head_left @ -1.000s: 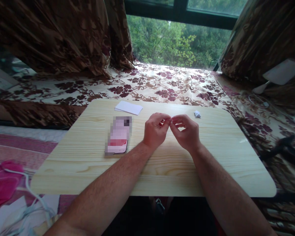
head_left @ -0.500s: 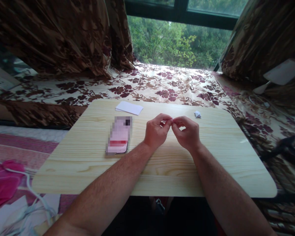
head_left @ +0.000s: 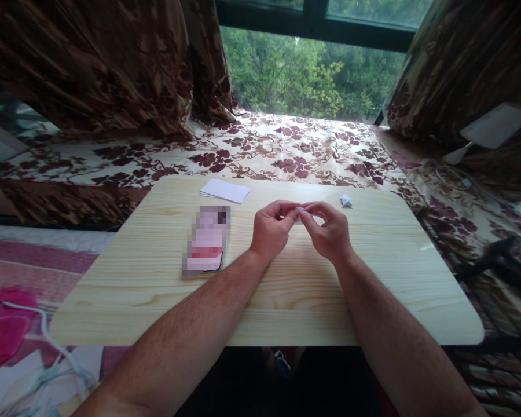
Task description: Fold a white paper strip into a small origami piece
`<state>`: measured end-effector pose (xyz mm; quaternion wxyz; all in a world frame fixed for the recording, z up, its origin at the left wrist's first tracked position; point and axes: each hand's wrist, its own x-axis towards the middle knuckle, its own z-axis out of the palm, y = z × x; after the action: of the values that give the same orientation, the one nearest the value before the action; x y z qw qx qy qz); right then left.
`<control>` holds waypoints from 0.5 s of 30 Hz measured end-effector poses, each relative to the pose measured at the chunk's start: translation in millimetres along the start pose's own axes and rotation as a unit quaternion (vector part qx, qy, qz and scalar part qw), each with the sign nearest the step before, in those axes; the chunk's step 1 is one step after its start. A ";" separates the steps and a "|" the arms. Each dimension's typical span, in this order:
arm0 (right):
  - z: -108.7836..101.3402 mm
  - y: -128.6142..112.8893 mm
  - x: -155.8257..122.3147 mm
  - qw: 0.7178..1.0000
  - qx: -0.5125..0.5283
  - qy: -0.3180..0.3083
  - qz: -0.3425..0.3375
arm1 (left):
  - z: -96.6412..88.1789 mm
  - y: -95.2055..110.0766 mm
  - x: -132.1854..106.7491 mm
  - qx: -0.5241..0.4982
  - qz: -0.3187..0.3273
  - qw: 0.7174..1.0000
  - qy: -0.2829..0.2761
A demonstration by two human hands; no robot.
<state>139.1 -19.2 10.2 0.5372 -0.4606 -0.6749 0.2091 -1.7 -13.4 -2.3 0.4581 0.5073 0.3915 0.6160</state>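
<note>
My left hand [head_left: 272, 227] and my right hand [head_left: 329, 229] meet above the middle of the table, fingertips together. Pinched between both thumbs and forefingers is a small piece of white paper [head_left: 301, 212]; the fingers cover most of it, so its shape is unclear. To the right of my right hand, a small folded white paper piece [head_left: 346, 201] lies on the table. Left of my left hand is a pink phone-like object [head_left: 208, 234], blurred by large pixels. Behind it lies a short stack of white paper sheets [head_left: 224, 190].
The pale wooden table [head_left: 156, 301] has rounded corners. Beyond it is a flower-patterned window ledge [head_left: 282, 147], with a white lamp [head_left: 497, 126] at the right. Cables [head_left: 61, 353], loose papers and a pink cloth [head_left: 6, 324] lie at lower left.
White paper now shows between my thumbs, where the fingers hid it before. The thumbs have shifted slightly. The whole view has moved a little, while the things on the table stay put.
</note>
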 end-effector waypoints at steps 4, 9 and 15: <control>1.5 2.5 -1.4 0.999 0.032 0.006 0.030 | -0.1 -0.9 1.1 -0.008 -0.024 1.000 0.006; -0.2 2.8 -1.3 0.997 0.067 0.007 0.050 | 0.3 -0.8 0.7 -0.008 -0.021 1.000 0.010; 0.1 3.2 -1.2 0.993 0.103 0.009 0.065 | 1.4 2.0 -1.1 0.005 -0.040 0.999 0.000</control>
<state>140.3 -18.7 7.1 0.5732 -0.4478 -0.6135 0.3076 -0.6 -14.9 -0.4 0.4798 0.4939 0.4146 0.5949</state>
